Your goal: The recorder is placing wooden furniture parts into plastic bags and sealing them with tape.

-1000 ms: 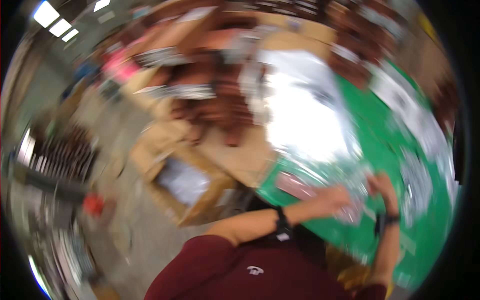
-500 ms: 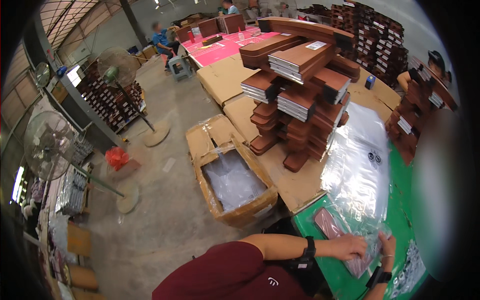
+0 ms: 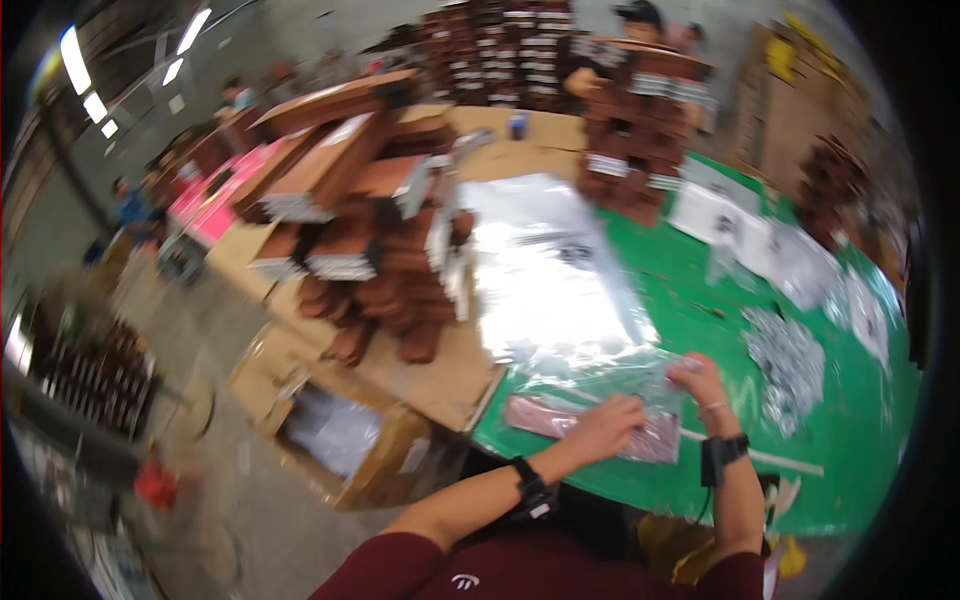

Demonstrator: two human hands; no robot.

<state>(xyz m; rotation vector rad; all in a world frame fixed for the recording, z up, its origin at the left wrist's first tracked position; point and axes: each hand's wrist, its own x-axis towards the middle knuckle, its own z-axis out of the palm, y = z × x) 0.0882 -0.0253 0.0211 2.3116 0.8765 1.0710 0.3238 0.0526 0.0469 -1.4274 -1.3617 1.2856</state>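
Bagging step, I'd say — left hand [image 3: 608, 428] pins the pink piece [image 3: 560, 418] on the green bench [image 3: 720, 300], fingers closed on it. Right hand [image 3: 700, 385] pinches the clear bag [image 3: 610, 375]; next it needs the mouth held wide.

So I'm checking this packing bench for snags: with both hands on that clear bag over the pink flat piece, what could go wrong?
The clear bag looks thin and crinkled, so it may tear or bunch as the left hand and right hand work the pink flat piece. That piece lies near the edge of the green table and might slide off. The stack of brown boxes beside it leans unevenly and could topple.
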